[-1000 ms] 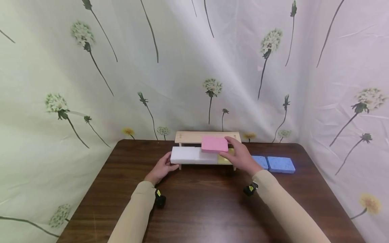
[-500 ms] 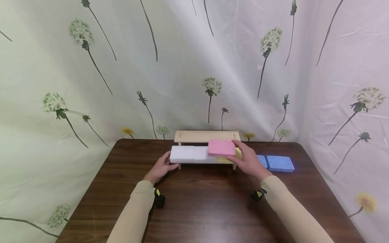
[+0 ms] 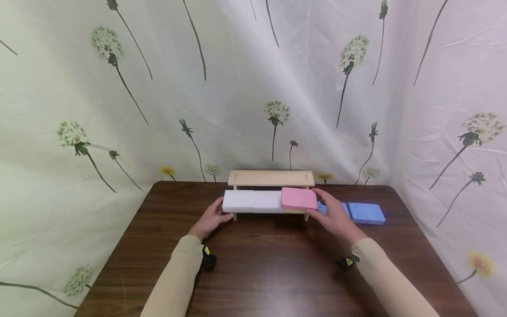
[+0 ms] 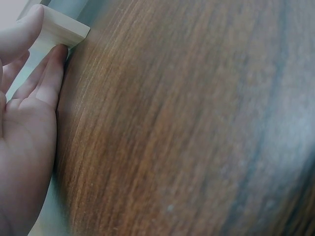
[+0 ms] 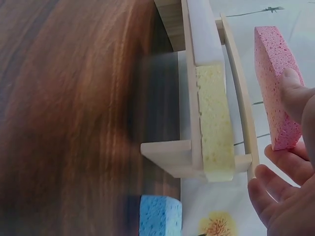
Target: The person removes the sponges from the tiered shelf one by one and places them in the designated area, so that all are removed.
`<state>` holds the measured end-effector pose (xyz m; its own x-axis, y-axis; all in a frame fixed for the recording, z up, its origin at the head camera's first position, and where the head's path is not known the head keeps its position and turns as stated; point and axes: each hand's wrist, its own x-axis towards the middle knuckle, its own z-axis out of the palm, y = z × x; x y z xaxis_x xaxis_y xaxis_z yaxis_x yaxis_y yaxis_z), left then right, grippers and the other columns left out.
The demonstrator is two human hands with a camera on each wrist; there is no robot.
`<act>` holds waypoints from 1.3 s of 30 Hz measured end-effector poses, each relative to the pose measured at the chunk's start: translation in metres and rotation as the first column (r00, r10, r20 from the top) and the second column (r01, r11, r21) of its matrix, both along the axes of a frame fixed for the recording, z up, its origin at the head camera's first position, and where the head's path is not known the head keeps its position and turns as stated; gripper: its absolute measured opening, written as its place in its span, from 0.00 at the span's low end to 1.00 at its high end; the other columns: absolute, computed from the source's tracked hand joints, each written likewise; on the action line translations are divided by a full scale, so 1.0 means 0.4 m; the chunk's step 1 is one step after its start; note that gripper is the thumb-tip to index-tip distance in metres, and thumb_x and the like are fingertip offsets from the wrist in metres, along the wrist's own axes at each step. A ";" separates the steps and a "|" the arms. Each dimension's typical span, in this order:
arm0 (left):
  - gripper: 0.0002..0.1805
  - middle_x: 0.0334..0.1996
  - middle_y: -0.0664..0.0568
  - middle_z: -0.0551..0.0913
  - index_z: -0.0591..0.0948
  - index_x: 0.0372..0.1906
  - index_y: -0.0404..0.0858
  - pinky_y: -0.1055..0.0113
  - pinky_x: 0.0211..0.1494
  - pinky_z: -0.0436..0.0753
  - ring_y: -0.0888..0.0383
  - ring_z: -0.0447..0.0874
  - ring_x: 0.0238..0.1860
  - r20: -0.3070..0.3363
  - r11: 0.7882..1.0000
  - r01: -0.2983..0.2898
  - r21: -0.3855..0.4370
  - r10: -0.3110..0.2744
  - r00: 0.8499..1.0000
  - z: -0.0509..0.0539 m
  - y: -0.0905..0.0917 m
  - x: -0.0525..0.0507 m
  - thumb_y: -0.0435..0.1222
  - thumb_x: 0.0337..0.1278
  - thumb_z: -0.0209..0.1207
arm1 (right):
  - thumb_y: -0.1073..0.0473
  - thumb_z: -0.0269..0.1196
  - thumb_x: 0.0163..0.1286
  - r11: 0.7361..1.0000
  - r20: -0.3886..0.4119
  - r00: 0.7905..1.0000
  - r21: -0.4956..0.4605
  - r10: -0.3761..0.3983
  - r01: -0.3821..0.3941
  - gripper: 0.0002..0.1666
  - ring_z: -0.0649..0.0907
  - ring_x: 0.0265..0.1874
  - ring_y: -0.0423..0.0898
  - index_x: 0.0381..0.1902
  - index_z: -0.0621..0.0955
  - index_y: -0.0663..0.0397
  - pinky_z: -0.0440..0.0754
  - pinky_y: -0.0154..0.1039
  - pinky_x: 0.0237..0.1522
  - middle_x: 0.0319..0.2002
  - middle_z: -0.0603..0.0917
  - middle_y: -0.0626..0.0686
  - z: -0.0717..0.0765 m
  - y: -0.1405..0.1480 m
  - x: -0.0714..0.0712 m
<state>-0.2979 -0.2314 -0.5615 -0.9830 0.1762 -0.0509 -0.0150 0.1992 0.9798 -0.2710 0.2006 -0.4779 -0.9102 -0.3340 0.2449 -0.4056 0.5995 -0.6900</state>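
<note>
A small two-tier wooden rack stands at the back of the table. White sponges lie along its lower front shelf, with a yellow sponge at the right end. My right hand pinches a pink sponge by its right end, thumb against fingers. In the right wrist view, a gap separates the pink sponge from the yellow one below. My left hand holds the rack's left end, beside the white sponges. The left wrist view shows its thumb and fingers at a wooden corner.
Two blue sponges lie on the dark wood table right of the rack, one partly behind my right hand. A flower-printed curtain hangs close behind the table and along its sides.
My right hand has carried the pink sponge to the right and slightly down, from over the white sponges to over the yellow one. The left hand stays at the rack's left end.
</note>
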 end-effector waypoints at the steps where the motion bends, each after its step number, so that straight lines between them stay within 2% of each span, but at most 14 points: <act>1: 0.43 0.75 0.34 0.69 0.59 0.82 0.36 0.49 0.76 0.70 0.41 0.71 0.74 -0.001 1.000 0.003 0.000 -0.003 1.000 0.002 0.001 0.001 0.27 0.67 0.66 | 0.45 0.72 0.71 1.000 -0.005 1.000 0.007 -0.004 0.004 0.47 0.75 0.71 0.58 0.79 0.66 0.54 0.77 0.61 0.69 0.74 0.74 0.57 -0.004 0.005 0.002; 8: 0.44 0.74 0.32 0.69 0.57 0.82 0.35 0.56 0.70 0.77 0.40 0.72 0.73 0.008 1.000 0.012 0.006 -0.012 1.000 0.007 0.002 0.004 0.27 0.67 0.66 | 0.45 0.73 0.70 0.999 -0.017 0.999 0.032 -0.032 0.033 0.46 0.75 0.70 0.58 0.78 0.67 0.51 0.79 0.62 0.66 0.73 0.75 0.57 -0.018 0.038 0.026; 13: 0.44 0.75 0.35 0.69 0.59 0.82 0.37 0.54 0.72 0.76 0.41 0.72 0.74 0.027 1.000 -0.002 0.000 0.002 1.000 0.006 -0.001 0.001 0.26 0.66 0.66 | 0.49 0.74 0.69 0.998 0.023 0.999 0.037 -0.042 0.041 0.45 0.74 0.71 0.58 0.78 0.67 0.48 0.79 0.63 0.66 0.73 0.74 0.56 -0.021 0.055 0.047; 20: 0.44 0.75 0.35 0.70 0.59 0.82 0.36 0.54 0.72 0.77 0.41 0.72 0.73 0.016 1.000 -0.005 -0.005 0.005 1.000 0.012 0.000 -0.001 0.26 0.66 0.67 | 0.45 0.74 0.68 0.997 0.049 0.996 0.045 -0.070 0.068 0.46 0.74 0.71 0.60 0.77 0.67 0.49 0.80 0.63 0.64 0.73 0.74 0.57 -0.035 0.085 0.063; 26: 0.44 0.75 0.33 0.69 0.58 0.82 0.36 0.50 0.73 0.75 0.40 0.71 0.74 0.028 1.000 -0.004 -0.007 0.004 1.000 0.014 0.004 0.002 0.27 0.66 0.67 | 0.52 0.77 0.66 0.996 0.043 0.996 0.040 -0.084 0.082 0.45 0.76 0.69 0.59 0.76 0.69 0.50 0.81 0.62 0.64 0.71 0.76 0.56 -0.041 0.111 0.083; 33: 0.44 0.76 0.35 0.67 0.58 0.82 0.37 0.49 0.75 0.73 0.40 0.69 0.75 0.028 1.000 0.006 -0.016 -0.006 1.000 0.010 0.002 -0.001 0.28 0.67 0.67 | 0.49 0.77 0.66 0.994 0.063 0.993 0.043 -0.102 0.100 0.46 0.76 0.69 0.57 0.76 0.69 0.46 0.81 0.62 0.63 0.70 0.76 0.54 -0.062 0.147 0.105; 39: 0.45 0.78 0.36 0.65 0.57 0.83 0.37 0.47 0.77 0.71 0.41 0.67 0.77 0.040 1.000 -0.003 -0.025 0.004 0.999 0.008 0.000 -0.002 0.29 0.67 0.68 | 0.45 0.76 0.66 0.992 0.057 0.992 0.071 -0.113 0.109 0.48 0.78 0.66 0.57 0.77 0.68 0.50 0.82 0.60 0.62 0.69 0.76 0.55 -0.091 0.181 0.117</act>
<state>-0.2986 -0.2314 -0.5583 -0.9807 0.1709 -0.0946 -0.0550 0.2230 0.9733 -0.2241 0.2729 -0.5143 -0.9550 -0.2440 0.1689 -0.2929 0.6843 -0.6678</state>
